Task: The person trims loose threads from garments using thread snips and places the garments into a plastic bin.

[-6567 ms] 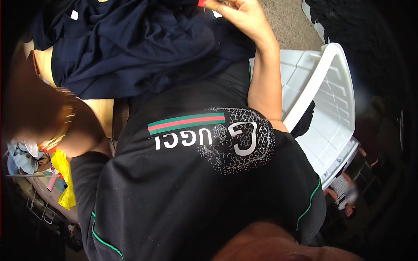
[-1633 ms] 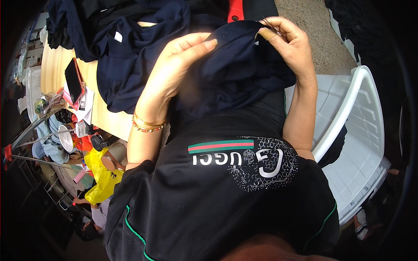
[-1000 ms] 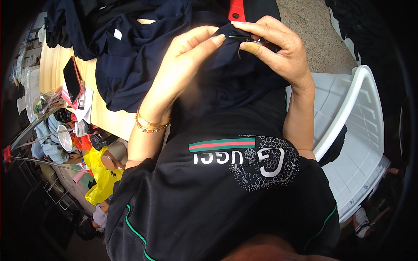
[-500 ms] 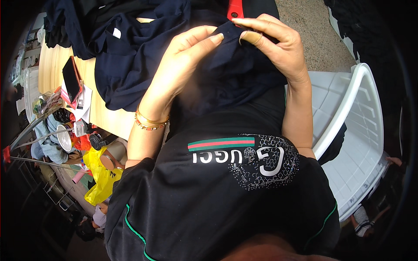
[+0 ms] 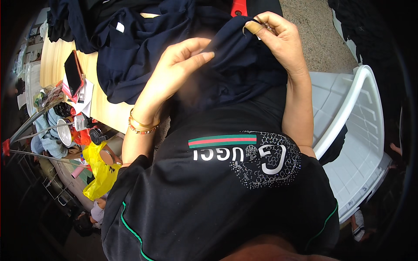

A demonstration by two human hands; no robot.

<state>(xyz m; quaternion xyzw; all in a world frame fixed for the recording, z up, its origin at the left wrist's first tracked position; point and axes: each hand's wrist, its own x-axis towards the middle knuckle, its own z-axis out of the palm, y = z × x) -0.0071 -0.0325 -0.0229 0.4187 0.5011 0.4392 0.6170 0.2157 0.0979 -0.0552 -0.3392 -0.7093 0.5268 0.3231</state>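
- Both left hand (image 5: pixel 185 61) and right hand (image 5: pixel 281 39) pinch one navy cloth (image 5: pixel 235 50).
- Left: narrow, thumb in front, fingers partly hidden behind cloth.
- Right: narrow, thumb and index on the cloth's upper edge; tan wrap (image 5: pixel 254 28) on thumb. Something dark and shiny sits among the curled fingers, too small to tell.
- Cloth location: bunched in front of the body, over the lap; edge runs slantwise between the hands. More dark fabric (image 5: pixel 135 56) heaped at upper left, partly on the table (image 5: pixel 114 118).
- Just changed: half a second ago fingertips were close together on the edge; now the hands are apart, left lower, right up and outward. Judgement: a longer stretch of edge is exposed, so handling seems to be moving along it, cloth not let go.
- Writing: black shirt (image 5: pixel 183 204) has large white lettering (image 5: pixel 217 154), upside down from this view, plus green-red stripe (image 5: pixel 222 141) and silver dotted pattern; not transcribed.
- Labels: blank-looking white patch (image 5: pixel 120 27) on the heaped fabric; small white bit by the right thumb, can't tell if a label.
- Yellow bag (image 5: pixel 99 174), lower left: dark print, not legible. White plastic chair (image 5: pixel 359 169), right: small dark marks, unreadable.
- Dark-screened device (image 5: pixel 74 74) on papers at table edge: no text visible.
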